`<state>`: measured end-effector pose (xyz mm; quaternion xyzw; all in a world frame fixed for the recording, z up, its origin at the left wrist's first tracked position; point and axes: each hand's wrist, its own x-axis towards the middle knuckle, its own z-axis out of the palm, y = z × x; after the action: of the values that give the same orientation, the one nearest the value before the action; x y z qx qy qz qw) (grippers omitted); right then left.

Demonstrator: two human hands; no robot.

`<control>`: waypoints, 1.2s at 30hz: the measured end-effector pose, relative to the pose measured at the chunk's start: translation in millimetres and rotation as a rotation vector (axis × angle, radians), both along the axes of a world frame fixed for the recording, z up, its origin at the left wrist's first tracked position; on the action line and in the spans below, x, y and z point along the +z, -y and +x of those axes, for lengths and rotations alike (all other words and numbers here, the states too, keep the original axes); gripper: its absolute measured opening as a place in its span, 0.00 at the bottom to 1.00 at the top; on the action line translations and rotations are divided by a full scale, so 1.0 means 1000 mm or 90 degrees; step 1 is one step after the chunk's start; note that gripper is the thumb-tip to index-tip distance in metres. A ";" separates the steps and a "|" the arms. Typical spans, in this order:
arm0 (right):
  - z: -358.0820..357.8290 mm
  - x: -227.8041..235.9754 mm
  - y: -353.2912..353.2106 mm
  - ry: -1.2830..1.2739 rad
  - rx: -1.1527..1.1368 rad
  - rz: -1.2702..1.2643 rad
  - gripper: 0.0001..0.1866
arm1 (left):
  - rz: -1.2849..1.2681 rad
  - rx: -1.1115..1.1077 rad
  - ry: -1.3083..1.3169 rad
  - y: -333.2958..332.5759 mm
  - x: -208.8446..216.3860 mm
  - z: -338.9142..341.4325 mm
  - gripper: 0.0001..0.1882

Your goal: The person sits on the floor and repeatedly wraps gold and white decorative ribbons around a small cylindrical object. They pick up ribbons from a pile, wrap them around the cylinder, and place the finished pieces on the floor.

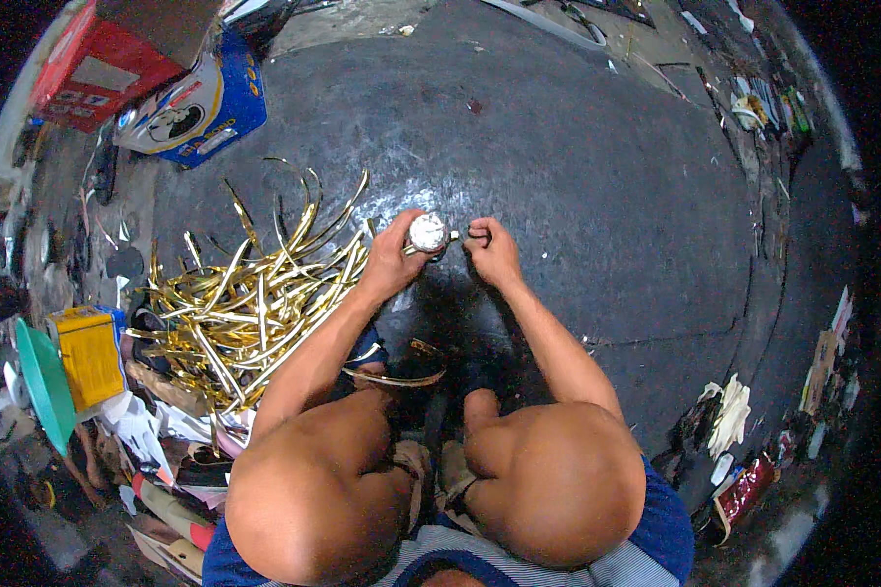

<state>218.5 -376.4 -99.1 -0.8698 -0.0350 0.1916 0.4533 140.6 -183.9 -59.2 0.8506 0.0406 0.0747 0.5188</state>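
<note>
My left hand is closed around a small round thing with a bright, silvery-white top, and I cannot make out its kind. A small pale tip sticks out from its right side. Just to the right, my right hand has its fingers curled together close to that tip. Something small and dark shows between those fingers, too small to name. Beside my left forearm lies a tangled pile of shiny gold strips. One loose gold strip lies between my forearms, close to my feet.
Dark sheeting covers the floor. At the far left stand a red box and a blue-and-white box. A yellow tin and a green disc-like thing are at the left. A whitish cloth or glove lies at the right.
</note>
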 end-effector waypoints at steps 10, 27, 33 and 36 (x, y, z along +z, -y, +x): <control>0.020 -0.034 -0.016 -0.150 -0.018 0.127 0.15 | 0.008 0.015 0.015 0.010 0.000 0.002 0.29; 0.089 0.288 0.130 -0.024 -0.132 0.584 0.07 | 0.015 -0.006 0.032 0.001 -0.011 0.001 0.29; 0.197 0.383 0.186 0.240 -0.140 0.644 0.17 | 0.053 -0.023 0.072 0.002 -0.011 -0.001 0.28; 0.261 0.397 0.197 0.329 -0.210 0.552 0.17 | 0.009 -0.066 0.048 -0.005 -0.004 0.000 0.32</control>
<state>479.7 -573.3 297.4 -0.6154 -0.0843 -0.1349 0.7720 140.8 -178.4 -63.5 0.8519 -0.0240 0.0801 0.5170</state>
